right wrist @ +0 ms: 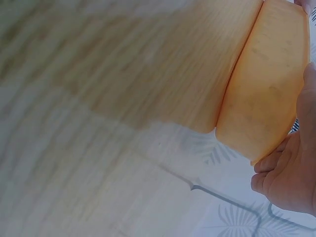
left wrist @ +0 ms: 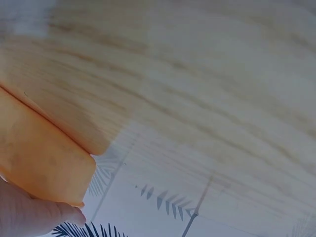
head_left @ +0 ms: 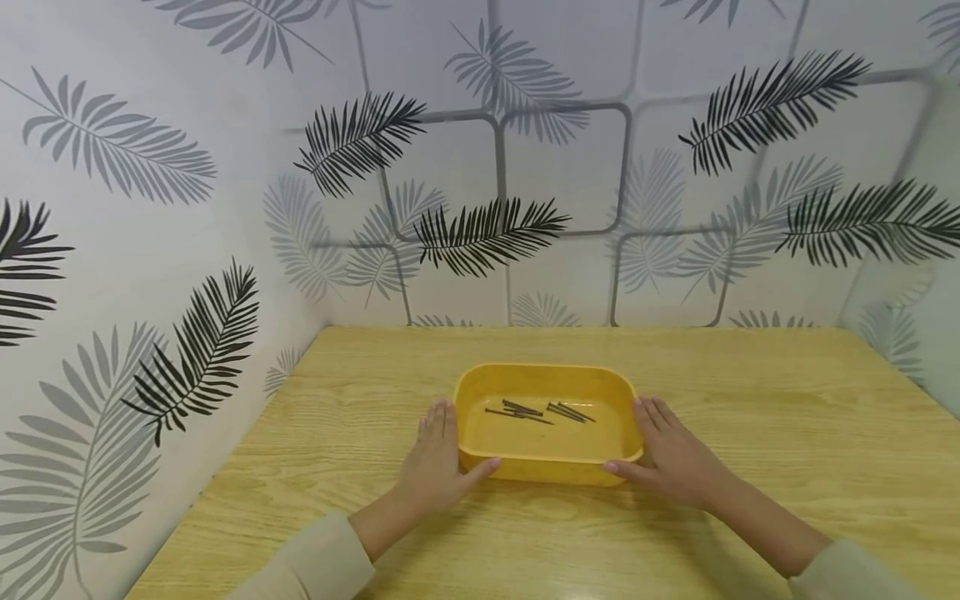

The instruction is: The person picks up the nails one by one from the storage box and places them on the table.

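Note:
A yellow plastic tray [head_left: 551, 471] with rounded corners sits on the wooden table. Inside it, several dark nails [head_left: 522, 410] lie loose in two small groups on the bottom. My left hand [head_left: 438, 462] holds the tray's left end, fingers along the side and thumb at the near rim. At the opposite end, my right hand [head_left: 675, 454] grips in the same way, its thumb on the front edge. Both wrist views show the tray's near wall, orange-tinted there [left wrist: 44, 153], with the left thumb [left wrist: 47, 217] and the right fingers [right wrist: 276, 163] at its rim.
The light wood-grain table [head_left: 360, 375] runs back to a wall [head_left: 555, 167] patterned with grey and black leaves. Another patterned wall [head_left: 97, 275] borders the table on the left. Pale sleeves [head_left: 322, 558] cover my forearms near the front.

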The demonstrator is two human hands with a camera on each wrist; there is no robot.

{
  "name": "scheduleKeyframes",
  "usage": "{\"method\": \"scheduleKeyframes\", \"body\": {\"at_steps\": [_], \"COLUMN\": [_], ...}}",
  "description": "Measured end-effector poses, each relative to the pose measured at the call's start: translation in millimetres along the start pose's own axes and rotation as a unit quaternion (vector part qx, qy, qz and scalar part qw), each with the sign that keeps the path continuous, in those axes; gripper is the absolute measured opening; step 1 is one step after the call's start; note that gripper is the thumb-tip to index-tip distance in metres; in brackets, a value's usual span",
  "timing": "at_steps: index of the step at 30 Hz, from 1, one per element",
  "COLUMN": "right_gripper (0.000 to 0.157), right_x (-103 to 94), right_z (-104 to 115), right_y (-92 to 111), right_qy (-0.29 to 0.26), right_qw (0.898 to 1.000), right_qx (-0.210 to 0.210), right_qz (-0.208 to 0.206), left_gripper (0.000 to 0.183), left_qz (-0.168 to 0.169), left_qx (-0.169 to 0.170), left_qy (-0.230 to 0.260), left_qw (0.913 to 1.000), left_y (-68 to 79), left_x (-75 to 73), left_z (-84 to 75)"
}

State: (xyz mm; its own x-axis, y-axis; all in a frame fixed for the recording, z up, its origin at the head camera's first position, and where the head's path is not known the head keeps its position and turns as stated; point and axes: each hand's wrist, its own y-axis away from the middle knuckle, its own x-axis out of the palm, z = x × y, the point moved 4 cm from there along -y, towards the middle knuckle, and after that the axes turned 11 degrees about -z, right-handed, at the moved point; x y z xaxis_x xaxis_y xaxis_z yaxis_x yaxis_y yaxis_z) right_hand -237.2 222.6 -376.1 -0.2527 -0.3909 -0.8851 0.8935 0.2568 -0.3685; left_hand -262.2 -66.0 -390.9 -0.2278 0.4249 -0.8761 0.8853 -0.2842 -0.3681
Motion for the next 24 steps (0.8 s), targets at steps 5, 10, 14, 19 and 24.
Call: {"method": "scheduleKeyframes", "body": {"at_steps": [5,10,14,19,24], "right_gripper": [0.097,0.097,0.097,0.097,0.098], "right_x": [-2.6,-3.6,-4.4,-4.5,-5.1], "right_z": [-0.2,-2.4,-4.3,-6.0,-7.6], "right_y": [1.7,3.6,4.5,6.2,7.9], "right_qy": [0.005,-0.003,0.000,0.002,-0.005], "right_qw": [1.000,1.000,1.000,1.000,1.000], "right_qx": [-0.002,0.008,0.005,0.002,0.006], "right_qz": [-0.003,0.003,-0.001,-0.008,-0.006], "left_gripper": [0.101,0.102,0.103,0.103,0.102], "left_qz": [0.001,0.001,0.002,0.004,0.003], "left_qx": [-0.003,-0.004,-0.005,-0.001,0.002], "left_qy": [0.005,-0.001,-0.005,-0.008,-0.007], "left_qw": [1.0000,1.0000,1.0000,1.0000,1.0000], "left_y": [0.5,1.2,2.2,3.3,3.7], "left_x": [1.9,4.2,3.4,2.9,3.6], "left_z": [-1.6,-3.5,-6.6,-9.5,-11.1]}}
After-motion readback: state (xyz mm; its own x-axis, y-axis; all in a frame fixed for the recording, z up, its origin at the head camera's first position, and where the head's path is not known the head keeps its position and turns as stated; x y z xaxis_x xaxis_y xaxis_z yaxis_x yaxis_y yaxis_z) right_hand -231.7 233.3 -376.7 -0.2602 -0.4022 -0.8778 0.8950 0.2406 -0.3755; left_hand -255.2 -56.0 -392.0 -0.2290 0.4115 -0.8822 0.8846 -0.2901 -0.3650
